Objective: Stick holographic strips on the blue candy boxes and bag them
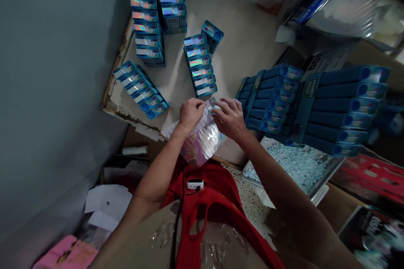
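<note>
A shiny holographic sticker sheet (203, 141), marked off in small rectangles, lies between my hands at the table's near edge. My left hand (190, 117) pinches its upper left part with fingers closed. Bent fingers of my right hand (229, 118) close on the sheet's upper right corner; whether a single sticker is between them I cannot make out. Just beyond stands a row of small blue boxes (201, 67), their ends bearing shiny strips. To the left is another row of blue boxes (142, 88); the nearest two ends show no strip.
Taller stacks of blue boxes (148, 29) stand at the back left. Banded blue boxes (331, 109) are piled on the right, above a tray of pale blue pellets (292, 164). One box (213, 34) stands apart. A wall (63, 71) borders the left side.
</note>
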Available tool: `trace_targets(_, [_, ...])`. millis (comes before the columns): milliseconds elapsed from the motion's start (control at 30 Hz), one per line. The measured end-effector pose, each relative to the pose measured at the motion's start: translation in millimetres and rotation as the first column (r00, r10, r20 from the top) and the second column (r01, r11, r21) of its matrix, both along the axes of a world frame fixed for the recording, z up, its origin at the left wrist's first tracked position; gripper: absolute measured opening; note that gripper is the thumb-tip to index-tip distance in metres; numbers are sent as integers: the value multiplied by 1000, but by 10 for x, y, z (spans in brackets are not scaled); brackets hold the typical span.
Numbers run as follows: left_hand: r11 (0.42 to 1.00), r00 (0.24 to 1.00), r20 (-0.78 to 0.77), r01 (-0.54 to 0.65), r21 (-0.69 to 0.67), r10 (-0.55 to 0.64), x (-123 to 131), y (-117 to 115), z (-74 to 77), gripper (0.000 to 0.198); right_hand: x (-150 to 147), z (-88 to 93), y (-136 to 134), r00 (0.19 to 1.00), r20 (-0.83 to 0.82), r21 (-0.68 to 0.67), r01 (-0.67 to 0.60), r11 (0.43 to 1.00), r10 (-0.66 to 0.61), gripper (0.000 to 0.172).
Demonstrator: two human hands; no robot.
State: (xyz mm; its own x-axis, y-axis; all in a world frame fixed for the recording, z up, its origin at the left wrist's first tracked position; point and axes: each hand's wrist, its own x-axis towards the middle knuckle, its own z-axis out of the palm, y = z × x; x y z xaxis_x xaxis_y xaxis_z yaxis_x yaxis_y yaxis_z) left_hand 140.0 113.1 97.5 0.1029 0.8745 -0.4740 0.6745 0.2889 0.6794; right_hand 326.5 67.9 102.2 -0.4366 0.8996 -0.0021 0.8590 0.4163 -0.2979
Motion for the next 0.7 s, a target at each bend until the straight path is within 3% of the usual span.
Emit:
trace_targets(167, [1000,1000,3,-10,19,10,26,-14,-2,22,-30,-60,115,998,-27,-74,-60,995,58,28])
trace_targets(300, [998,999,15,-42,-50,43,14,-11,-34,22,0,-135,71,993,-55,-86,-112,990,107,31])
trace_targets(500, [1000,1000,7,-7,-8,7,27,-5,-49,21,30,-109,-24,996,-20,-13,-82,997,81,25])
trace_targets(700, [1000,999,-38,3,2,-2,51,-21,-69,22,-3,-95,50,998,22,4,-54,999,54,25])
